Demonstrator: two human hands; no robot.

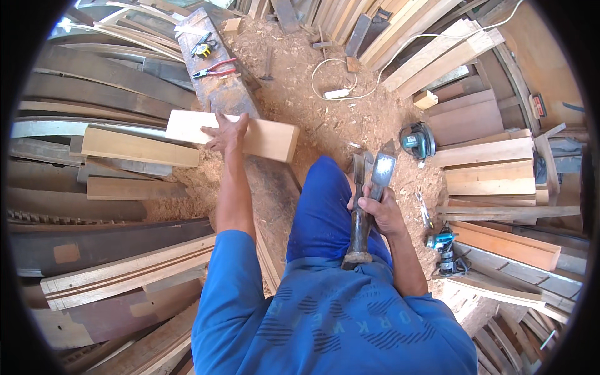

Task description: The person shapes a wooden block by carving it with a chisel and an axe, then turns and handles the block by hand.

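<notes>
My left hand (228, 134) is spread over the top of a pale, squared wooden block (269, 139) and grips it across its width. The block lies crosswise on a long, worn wooden plank (215, 94) in front of me to the left. In my right hand (382, 211), near my lap, is a bundle of chisels (382, 170) with their blades pointing away from me. One blade is wide and shiny; a darker one stands beside it. A long handle reaches back toward my shirt. My fingers hide part of the bundle.
Red-handled pliers (214, 69) and a yellow tape measure (202, 50) lie on the plank's far part. Right of me are a circular saw (417, 140), a teal power tool (445, 253) and a white cable (400, 55). Stacked boards (137, 147) surround the shaving-covered floor (287, 69).
</notes>
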